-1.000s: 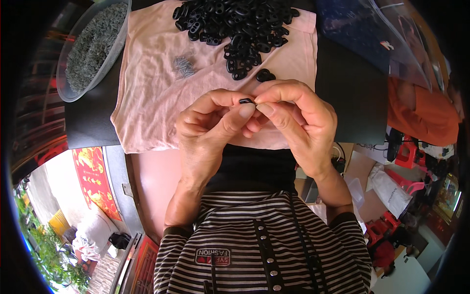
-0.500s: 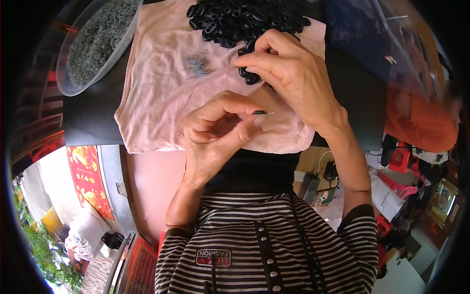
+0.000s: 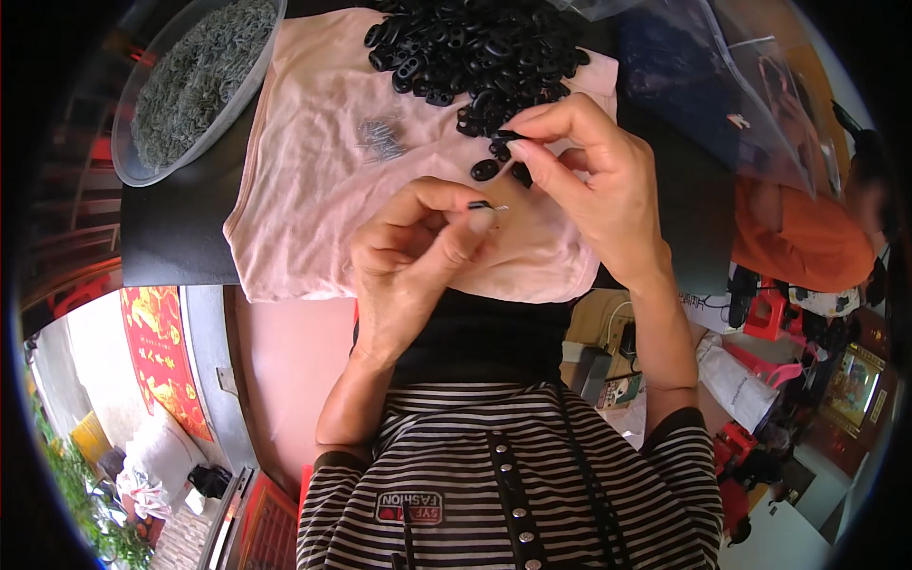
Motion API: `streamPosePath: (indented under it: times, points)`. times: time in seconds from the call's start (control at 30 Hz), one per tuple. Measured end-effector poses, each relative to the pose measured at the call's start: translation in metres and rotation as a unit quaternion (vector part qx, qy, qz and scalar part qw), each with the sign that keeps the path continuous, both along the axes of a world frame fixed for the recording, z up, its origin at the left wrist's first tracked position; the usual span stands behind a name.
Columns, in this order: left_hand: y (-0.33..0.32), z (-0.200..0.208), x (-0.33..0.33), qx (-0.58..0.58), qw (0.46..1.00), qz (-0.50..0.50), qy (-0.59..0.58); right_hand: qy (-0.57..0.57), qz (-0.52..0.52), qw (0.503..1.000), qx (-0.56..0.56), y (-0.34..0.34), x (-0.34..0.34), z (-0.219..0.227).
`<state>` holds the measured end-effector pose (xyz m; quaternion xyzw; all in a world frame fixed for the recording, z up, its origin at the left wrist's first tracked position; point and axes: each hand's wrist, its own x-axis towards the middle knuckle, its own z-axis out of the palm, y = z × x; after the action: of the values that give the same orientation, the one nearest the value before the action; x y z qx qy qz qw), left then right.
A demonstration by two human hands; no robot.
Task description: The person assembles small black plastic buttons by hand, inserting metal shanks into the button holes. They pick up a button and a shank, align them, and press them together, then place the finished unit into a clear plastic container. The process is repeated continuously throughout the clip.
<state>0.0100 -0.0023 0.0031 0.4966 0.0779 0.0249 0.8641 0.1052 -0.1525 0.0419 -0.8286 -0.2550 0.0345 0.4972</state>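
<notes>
My left hand (image 3: 413,247) pinches a small black plastic piece (image 3: 479,204) between thumb and forefinger. From that piece a short thin metal spring (image 3: 502,208) sticks out to the right. Above and to the right, my right hand (image 3: 598,180) holds a black oval plastic piece (image 3: 506,136) between thumb and fingertips. A few loose black oval pieces (image 3: 484,170) lie just below it on the pink cloth (image 3: 313,204). Behind them is a heap of black oval two-hole pieces (image 3: 475,52). Left of centre lies a little pile of fine metal springs (image 3: 381,139).
A clear plastic tub (image 3: 122,157) full of small grey pieces stands at the far left on the black table (image 3: 171,228). Clear plastic bagging (image 3: 760,104) lies at the far right. An orange cloth item (image 3: 798,237) is beyond the table's right edge.
My right hand has turned and now grips a black oval piece at the edge of the loose ones. The left hand has shifted slightly left and up, still pinching its piece and spring.
</notes>
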Motion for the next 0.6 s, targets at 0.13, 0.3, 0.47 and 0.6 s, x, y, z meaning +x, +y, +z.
streamPosePath:
  times: [0.13, 0.3, 0.47, 0.6]
  points:
    - [0.001, 0.001, 0.003, -0.064, 0.997, 0.048, -0.011, 0.059, 0.028, 0.997, -0.041, -0.01, -0.019, 0.011]
    - [-0.002, 0.008, 0.001, -0.059, 0.996, 0.063, -0.012, -0.067, 0.024, 0.997, -0.034, -0.015, -0.024, -0.014]
    - [-0.007, 0.012, -0.007, -0.023, 0.999, 0.026, -0.006, -0.034, -0.002, 0.999, 0.026, -0.014, -0.04, 0.016]
    - [-0.015, 0.014, -0.019, -0.032, 0.999, 0.003, 0.005, -0.012, 0.029, 0.993, 0.116, -0.015, -0.054, 0.009]
